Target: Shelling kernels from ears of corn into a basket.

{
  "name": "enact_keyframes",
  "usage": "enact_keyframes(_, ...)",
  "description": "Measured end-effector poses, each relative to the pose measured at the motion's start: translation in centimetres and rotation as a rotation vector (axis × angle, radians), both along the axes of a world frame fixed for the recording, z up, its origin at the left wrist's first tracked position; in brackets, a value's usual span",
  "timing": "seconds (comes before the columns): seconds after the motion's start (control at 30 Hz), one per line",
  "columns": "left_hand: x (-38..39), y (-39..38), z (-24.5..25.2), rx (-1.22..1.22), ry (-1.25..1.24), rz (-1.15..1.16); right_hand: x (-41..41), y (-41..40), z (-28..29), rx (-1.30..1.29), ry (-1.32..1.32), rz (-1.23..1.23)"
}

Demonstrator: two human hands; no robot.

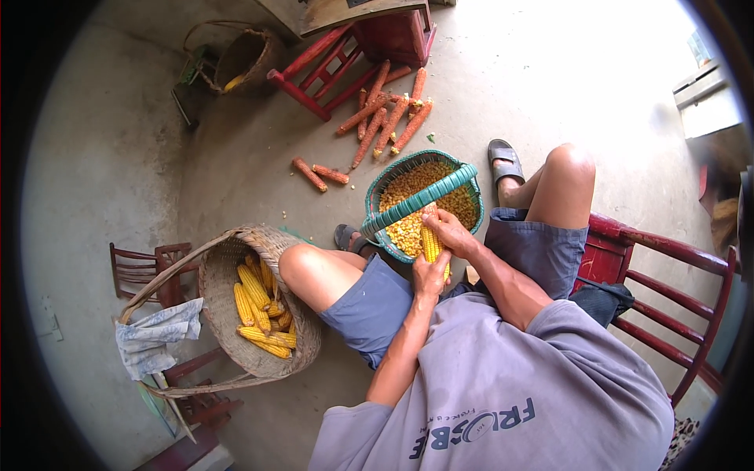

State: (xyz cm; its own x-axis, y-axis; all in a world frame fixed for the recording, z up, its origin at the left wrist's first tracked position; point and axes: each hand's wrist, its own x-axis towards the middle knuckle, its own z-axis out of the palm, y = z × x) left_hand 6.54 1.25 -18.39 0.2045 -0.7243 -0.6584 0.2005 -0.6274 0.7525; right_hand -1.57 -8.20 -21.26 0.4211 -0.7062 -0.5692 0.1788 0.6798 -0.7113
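Observation:
A partly shelled corn cob (432,242) is gripped between my two hands, over the near edge of a green woven basket (370,197). Its lower part is covered in yellow kernels, while the far tip looks bare and reddish. My left hand (431,273) wraps around the near end. Higher up, my right hand (450,231) holds the cob, its thumb near the bare tip. Loose corn kernels (406,232) fill much of the basket, whose wrapped green handle (419,199) arches over them.
Left of my knee, a large wicker basket (221,329) holds several yellow cobs (254,288); a cloth (162,335) hangs on its handle. Bare red cobs (386,120) lie on the floor near a red chair (318,76). Another basket (247,56) stands by the wall.

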Motion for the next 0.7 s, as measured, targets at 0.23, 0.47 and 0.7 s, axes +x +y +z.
enact_keyframes(0.23,-0.2,-0.4,0.7,0.019,0.12,0.063,-0.8,-0.2,-2.5,0.089,-0.167,-0.11)
enact_keyframes(0.47,-0.2,-0.2,0.7,-0.017,0.103,0.08,0.2,0.6,0.5,-0.068,0.009,-0.073)
enact_keyframes(0.7,-0.6,-0.2,1.1,-0.025,0.0,-0.004,-0.7,-0.2,0.3,-0.047,0.16,-0.013)
